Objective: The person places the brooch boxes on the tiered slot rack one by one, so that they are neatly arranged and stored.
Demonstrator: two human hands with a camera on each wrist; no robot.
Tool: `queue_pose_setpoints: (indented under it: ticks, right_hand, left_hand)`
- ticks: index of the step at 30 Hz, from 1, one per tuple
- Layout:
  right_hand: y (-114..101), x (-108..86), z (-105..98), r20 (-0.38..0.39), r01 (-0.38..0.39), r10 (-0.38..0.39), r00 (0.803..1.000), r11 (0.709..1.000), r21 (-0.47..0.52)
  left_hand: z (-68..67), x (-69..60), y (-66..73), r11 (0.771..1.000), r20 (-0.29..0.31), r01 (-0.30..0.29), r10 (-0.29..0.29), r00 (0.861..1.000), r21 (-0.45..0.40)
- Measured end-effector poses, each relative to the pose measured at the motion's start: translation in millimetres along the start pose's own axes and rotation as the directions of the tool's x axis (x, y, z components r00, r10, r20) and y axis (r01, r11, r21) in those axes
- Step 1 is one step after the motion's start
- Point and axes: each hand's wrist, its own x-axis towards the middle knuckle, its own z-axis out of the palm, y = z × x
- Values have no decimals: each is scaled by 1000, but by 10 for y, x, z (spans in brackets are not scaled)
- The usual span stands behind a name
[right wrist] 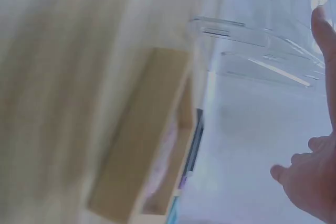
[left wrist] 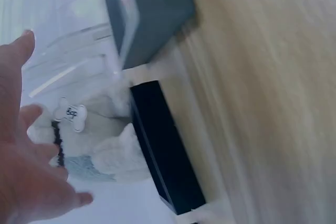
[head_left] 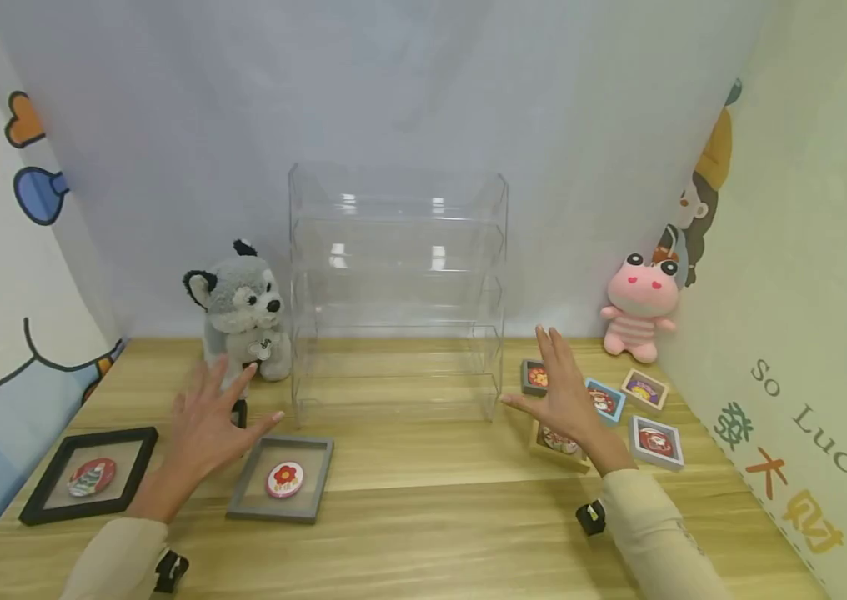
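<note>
My left hand (head_left: 202,425), fingers spread and holding nothing, hovers between a large black frame (head_left: 41,503) and a grey frame (head_left: 273,512) with a round flower badge (head_left: 285,479) inside. Another badge (head_left: 92,477), red with a green tree shape, sits in the black frame. Part of a black object (head_left: 240,414) shows behind this hand. On the other side, my right hand (head_left: 566,404) is spread above several small frames, partly covering a wooden one (head_left: 577,457) and a light blue one (head_left: 616,408). In the right wrist view, the wooden frame (right wrist: 142,135) is apart from the fingers.
A clear tiered acrylic rack (head_left: 398,325) stands at the back middle. To its left sits a grey plush husky (head_left: 243,292); a pink plush toy (head_left: 635,296) is at the back right. Small dark grey (head_left: 525,379), beige (head_left: 644,403) and pale grey (head_left: 656,458) frames lie at right.
</note>
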Motion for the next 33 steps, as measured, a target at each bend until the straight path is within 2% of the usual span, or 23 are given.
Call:
queue_pose_setpoints:
  ticks: [5, 11, 14, 18, 21, 25, 27, 29, 33]
  right_hand:
    - [-121, 182, -102, 3, 45, -45, 999, 997, 66]
    - [-268, 450, -163, 16, 138, -140, 990, 985, 99]
    - [-320, 567, -176, 74, 117, -127, 989, 985, 129]
    - [-378, 683, -182, 143, 70, -97, 985, 981, 181]
    - [-419, 747, -189, 158, 67, -99, 982, 978, 196]
    - [-465, 806, -199, 172, 76, -103, 980, 984, 159]
    - [-479, 822, -197, 181, 71, -97, 979, 987, 144]
    - [-482, 832, -193, 191, 63, -88, 978, 989, 135]
    - [-472, 838, -183, 200, 55, -83, 976, 988, 142]
  left_hand:
    - [-58, -34, 59, 997, 61, -44, 48, 997, -69]
    - [-118, -97, 139, 986, 146, -13, 38, 988, -165]
    - [-131, -119, 157, 984, 199, -2, 38, 979, -180]
    - [-145, -134, 160, 972, 296, -1, 72, 952, -233]
    - [-149, -130, 165, 964, 340, 3, 91, 936, -266]
    - [-162, -138, 216, 976, 330, 19, 55, 942, -218]
    - [-181, -137, 245, 979, 341, 36, 34, 939, -199]
    - [-187, -127, 258, 981, 369, 42, 32, 929, -190]
    - [-141, -115, 229, 981, 445, 58, 31, 895, -185]
